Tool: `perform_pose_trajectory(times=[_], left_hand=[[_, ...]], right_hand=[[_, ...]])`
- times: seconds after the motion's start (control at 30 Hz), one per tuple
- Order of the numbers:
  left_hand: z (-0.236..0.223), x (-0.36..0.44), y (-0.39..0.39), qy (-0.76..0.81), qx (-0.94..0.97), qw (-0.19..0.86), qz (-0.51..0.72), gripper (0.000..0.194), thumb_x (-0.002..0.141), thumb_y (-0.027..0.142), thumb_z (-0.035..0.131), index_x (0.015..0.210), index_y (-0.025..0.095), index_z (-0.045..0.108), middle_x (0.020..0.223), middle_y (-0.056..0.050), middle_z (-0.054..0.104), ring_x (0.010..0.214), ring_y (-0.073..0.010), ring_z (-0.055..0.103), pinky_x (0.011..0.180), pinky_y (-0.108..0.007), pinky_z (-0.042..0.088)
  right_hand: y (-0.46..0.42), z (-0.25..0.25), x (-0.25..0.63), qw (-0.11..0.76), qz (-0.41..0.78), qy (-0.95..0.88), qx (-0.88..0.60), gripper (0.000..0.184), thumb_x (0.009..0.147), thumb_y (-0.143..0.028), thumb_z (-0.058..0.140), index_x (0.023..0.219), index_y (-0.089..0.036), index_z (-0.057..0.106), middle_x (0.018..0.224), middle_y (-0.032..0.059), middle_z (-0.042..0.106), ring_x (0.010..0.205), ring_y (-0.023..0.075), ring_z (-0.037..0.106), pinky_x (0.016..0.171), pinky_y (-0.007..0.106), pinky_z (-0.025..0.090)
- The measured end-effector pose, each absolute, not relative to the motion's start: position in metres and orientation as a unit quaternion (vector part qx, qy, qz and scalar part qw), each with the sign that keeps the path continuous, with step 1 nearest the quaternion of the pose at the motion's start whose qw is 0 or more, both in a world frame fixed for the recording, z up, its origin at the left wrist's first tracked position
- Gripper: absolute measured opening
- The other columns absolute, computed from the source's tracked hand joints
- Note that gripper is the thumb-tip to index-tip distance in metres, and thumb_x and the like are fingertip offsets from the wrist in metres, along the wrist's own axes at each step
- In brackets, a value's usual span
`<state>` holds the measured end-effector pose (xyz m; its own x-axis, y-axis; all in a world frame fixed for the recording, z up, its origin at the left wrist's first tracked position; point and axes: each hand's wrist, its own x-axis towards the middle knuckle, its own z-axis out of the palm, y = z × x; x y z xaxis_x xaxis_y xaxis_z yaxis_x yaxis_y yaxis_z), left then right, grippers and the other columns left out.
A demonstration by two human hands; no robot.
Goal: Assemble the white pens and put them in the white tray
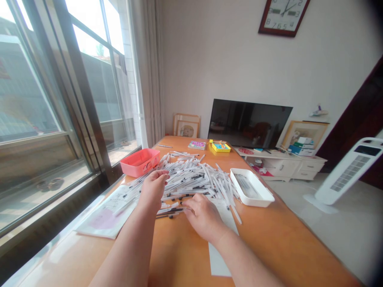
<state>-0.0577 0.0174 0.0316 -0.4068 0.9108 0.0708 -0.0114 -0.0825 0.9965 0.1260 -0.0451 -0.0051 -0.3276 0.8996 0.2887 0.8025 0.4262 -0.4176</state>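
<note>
A wide heap of white pens (188, 175) with black caps and ends covers the middle of the table. My left hand (154, 189) is over the heap's near left side, its fingers curled together; whatever they hold, if anything, is hidden. Lower and to the right, my right hand (203, 215) has its thumb and fingers drawn together at the heap's near edge. A black pen end (182, 203) shows at its fingertips. Several loose pens (170, 211) lie between the two hands.
A pink basket (140, 162) stands left of the heap. On the right is a white tray (254, 189) with thin clear pieces inside. A booklet (104, 215) and a white paper strip (220, 255) lie nearer. A yellow box (220, 147) sits at the far end.
</note>
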Motion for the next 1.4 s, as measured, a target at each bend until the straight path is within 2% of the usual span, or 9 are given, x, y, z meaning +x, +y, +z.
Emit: perform_pose_trajectory(times=[0.1,0.3,0.47,0.57,0.87,1.07,1.2,1.33,1.4], left_hand=[[0.029,-0.063,0.022,0.551,0.349,0.38,0.656,0.03,0.062,0.031,0.069,0.088,0.017,0.072,0.082,-0.006,0.071,0.065,-0.0143,0.054,0.057,-0.026,0.035],[0.023,-0.075,0.031,0.523,0.251,0.397,0.711,0.036,0.059,0.031,0.07,0.094,0.02,0.072,0.092,-0.005,0.072,0.065,-0.0115,0.056,0.057,-0.025,0.035],[0.023,-0.077,0.033,0.512,0.223,0.41,0.721,0.039,0.059,0.035,0.07,0.096,0.021,0.07,0.09,-0.002,0.071,0.065,-0.0112,0.057,0.057,-0.025,0.035],[0.022,-0.078,0.033,0.508,0.203,0.412,0.728,0.041,0.059,0.034,0.07,0.098,0.021,0.07,0.089,-0.002,0.07,0.065,-0.0108,0.057,0.056,-0.024,0.035],[0.02,-0.078,0.034,0.503,0.206,0.42,0.727,0.04,0.06,0.033,0.068,0.098,0.02,0.07,0.088,-0.002,0.07,0.064,-0.0113,0.058,0.056,-0.024,0.036],[0.024,-0.074,0.032,0.495,0.229,0.345,0.763,0.035,0.068,0.034,0.065,0.099,0.019,0.067,0.088,-0.003,0.068,0.069,-0.0126,0.057,0.061,-0.025,0.041],[0.024,-0.067,0.031,0.503,0.256,0.316,0.763,0.036,0.07,0.035,0.066,0.102,0.018,0.065,0.09,-0.003,0.066,0.073,-0.0132,0.057,0.068,-0.027,0.044],[0.021,-0.052,0.025,0.531,0.268,0.381,0.708,0.04,0.069,0.036,0.069,0.104,0.018,0.064,0.098,-0.006,0.068,0.078,-0.0159,0.061,0.067,-0.028,0.044],[0.019,-0.041,0.021,0.531,0.295,0.445,0.658,0.042,0.068,0.042,0.073,0.101,0.016,0.066,0.099,-0.009,0.069,0.081,-0.0188,0.063,0.066,-0.03,0.044]], right_hand=[[-0.048,-0.003,0.117,0.254,0.079,-0.816,-0.513,0.024,0.093,-0.025,0.055,0.107,-0.03,0.074,0.1,0.0049,0.063,0.103,0.02,0.057,0.089,0.028,0.043],[-0.046,0.0,0.096,0.212,0.069,-0.829,-0.513,0.022,0.091,-0.027,0.056,0.105,-0.029,0.073,0.101,0.0056,0.064,0.103,0.0222,0.058,0.089,0.032,0.044],[-0.039,0.004,0.075,0.171,0.047,-0.842,-0.509,0.021,0.091,-0.03,0.054,0.099,-0.026,0.072,0.1,0.007,0.064,0.1,0.024,0.06,0.085,0.035,0.046],[-0.034,0.005,0.067,0.165,0.046,-0.85,-0.499,0.022,0.09,-0.031,0.055,0.102,-0.026,0.072,0.099,0.0071,0.064,0.098,0.0235,0.061,0.083,0.034,0.046],[-0.023,-0.002,0.06,0.157,0.07,-0.853,-0.493,0.016,0.088,-0.025,0.056,0.089,-0.024,0.072,0.096,0.0056,0.065,0.094,0.0215,0.062,0.078,0.03,0.044],[-0.018,0.005,0.085,0.203,0.072,-0.824,-0.524,0.014,0.089,-0.027,0.056,0.086,-0.024,0.07,0.094,0.0032,0.065,0.089,0.0186,0.061,0.075,0.027,0.04],[-0.012,0.003,0.112,0.275,0.124,-0.751,-0.587,0.012,0.088,-0.026,0.056,0.081,-0.022,0.065,0.089,0.0026,0.066,0.081,0.0165,0.06,0.071,0.025,0.04],[-0.007,-0.008,0.127,0.356,0.224,-0.681,-0.6,0.02,0.089,-0.035,0.053,0.08,-0.021,0.063,0.077,0.0006,0.066,0.072,0.0162,0.058,0.065,0.025,0.04],[-0.006,-0.014,0.129,0.395,0.265,-0.655,-0.587,0.023,0.088,-0.039,0.053,0.081,-0.02,0.064,0.073,-0.0001,0.065,0.068,0.0161,0.056,0.063,0.025,0.041]])
